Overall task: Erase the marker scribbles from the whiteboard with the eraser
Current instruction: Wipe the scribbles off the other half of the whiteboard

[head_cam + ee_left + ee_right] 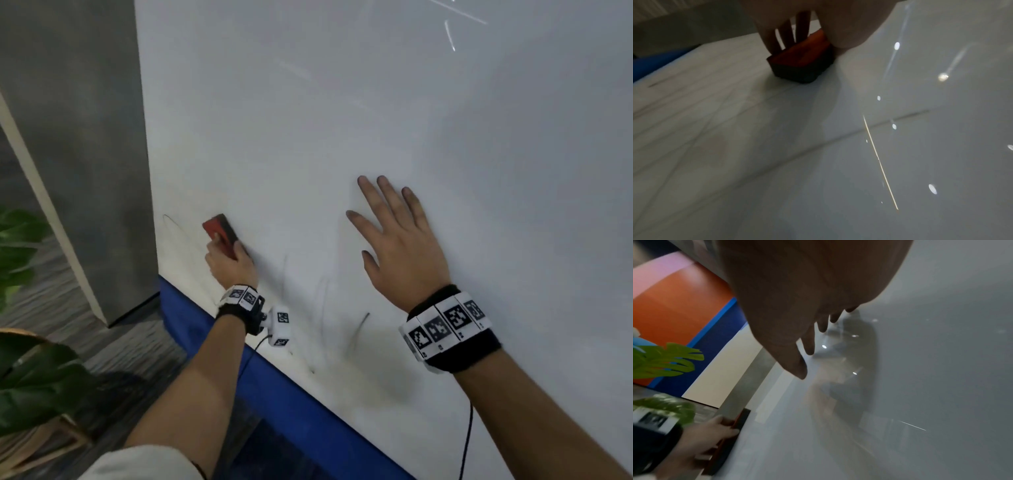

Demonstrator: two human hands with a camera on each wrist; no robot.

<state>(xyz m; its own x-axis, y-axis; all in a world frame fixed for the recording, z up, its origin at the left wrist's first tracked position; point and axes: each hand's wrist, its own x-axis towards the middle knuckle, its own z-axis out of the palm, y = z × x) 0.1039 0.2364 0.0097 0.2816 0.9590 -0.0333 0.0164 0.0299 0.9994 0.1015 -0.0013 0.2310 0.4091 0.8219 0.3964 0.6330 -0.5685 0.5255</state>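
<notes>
eraser pressed to the whiteboard's lower left

the left hand (230, 265) gripped a red eraser (221, 236), fingers curled round it, and held it flat against the whiteboard (376, 102) near its lower left corner. faint marker scribbles (361, 325) lay on the board between the two wrists. the right hand (399, 246) was spread wide, fingers straight, holding nothing, its palm toward the board. a green plant (24, 240) stood to the left.

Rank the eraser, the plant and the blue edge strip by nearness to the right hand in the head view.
From the right hand:
1. Eraser, to its left, gripped by the left hand.
2. Blue edge strip, lower left.
3. Plant, far left.
</notes>
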